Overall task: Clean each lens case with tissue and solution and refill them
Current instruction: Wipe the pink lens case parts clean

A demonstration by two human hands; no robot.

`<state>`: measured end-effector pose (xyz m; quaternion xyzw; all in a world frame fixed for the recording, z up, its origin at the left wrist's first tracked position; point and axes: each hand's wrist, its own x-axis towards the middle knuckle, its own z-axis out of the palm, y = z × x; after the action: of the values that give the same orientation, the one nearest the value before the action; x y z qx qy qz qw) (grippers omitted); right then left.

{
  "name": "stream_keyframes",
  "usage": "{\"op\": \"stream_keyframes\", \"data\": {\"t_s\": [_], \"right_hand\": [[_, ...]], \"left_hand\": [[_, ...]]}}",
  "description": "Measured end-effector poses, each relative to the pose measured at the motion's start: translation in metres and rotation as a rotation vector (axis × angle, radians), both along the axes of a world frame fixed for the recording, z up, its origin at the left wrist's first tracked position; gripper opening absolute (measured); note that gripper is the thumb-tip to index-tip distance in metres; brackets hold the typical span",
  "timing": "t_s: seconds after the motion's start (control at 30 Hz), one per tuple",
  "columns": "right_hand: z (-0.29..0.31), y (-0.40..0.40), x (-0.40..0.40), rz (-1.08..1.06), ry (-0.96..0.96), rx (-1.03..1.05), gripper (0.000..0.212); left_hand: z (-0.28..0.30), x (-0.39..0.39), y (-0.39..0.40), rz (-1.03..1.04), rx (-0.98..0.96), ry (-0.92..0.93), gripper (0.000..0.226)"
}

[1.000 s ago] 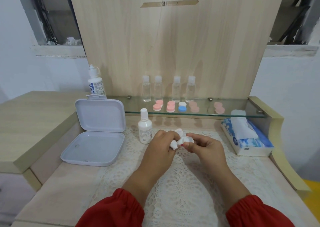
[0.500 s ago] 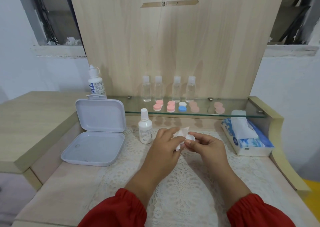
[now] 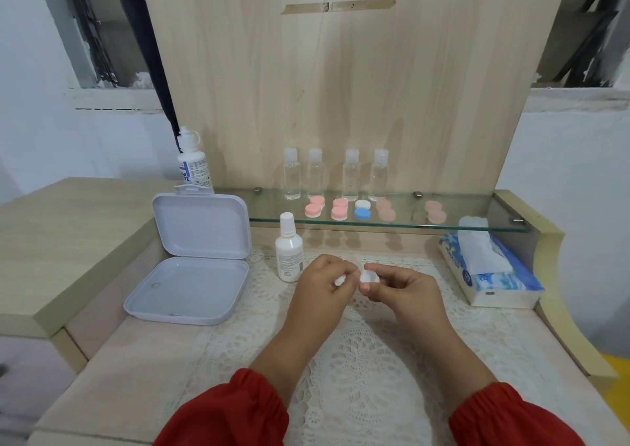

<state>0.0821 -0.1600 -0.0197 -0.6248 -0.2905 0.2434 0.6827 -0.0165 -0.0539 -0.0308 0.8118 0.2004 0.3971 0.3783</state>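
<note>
My right hand pinches a small white lens case above the lace mat. My left hand is curled around a wad of white tissue, which is mostly hidden in the fist, right beside the case. A small white solution bottle stands just left of my hands. On the glass shelf sit several lens cases: pink ones, a white-and-blue one and pale ones. A tissue box lies at the right.
An open white plastic box lies at the left, lid upright. A larger solution bottle stands behind it. Several clear bottles line the back of the shelf. A raised wooden ledge borders the left side.
The tissue that stuck out above my fingers is now tucked into my left fist. Both hands stay together above the mat, and the white case shows more clearly.
</note>
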Motion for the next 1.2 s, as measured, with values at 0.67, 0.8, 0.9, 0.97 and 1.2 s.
{"op": "stream_keyframes", "data": {"t_s": [0.67,0.8,0.9,0.97,1.2], "right_hand": [[-0.002,-0.002,0.002,-0.097,0.060,0.045,0.029],[-0.003,0.000,0.002,-0.079,0.024,0.017,0.029],[-0.004,0.000,0.002,-0.065,0.014,0.001,0.028],[-0.004,-0.001,0.004,-0.054,0.038,0.011,0.028],[-0.005,0.001,0.003,-0.057,-0.017,-0.016,0.029]], "left_hand": [[-0.008,-0.002,0.011,0.009,0.369,0.172,0.019],[-0.006,-0.002,0.011,0.001,0.325,0.226,0.022],[-0.006,-0.003,0.014,-0.016,0.275,0.235,0.019],[-0.005,-0.005,0.013,-0.027,0.284,0.213,0.017],[-0.007,-0.003,0.008,0.058,0.406,0.260,0.027]]}}
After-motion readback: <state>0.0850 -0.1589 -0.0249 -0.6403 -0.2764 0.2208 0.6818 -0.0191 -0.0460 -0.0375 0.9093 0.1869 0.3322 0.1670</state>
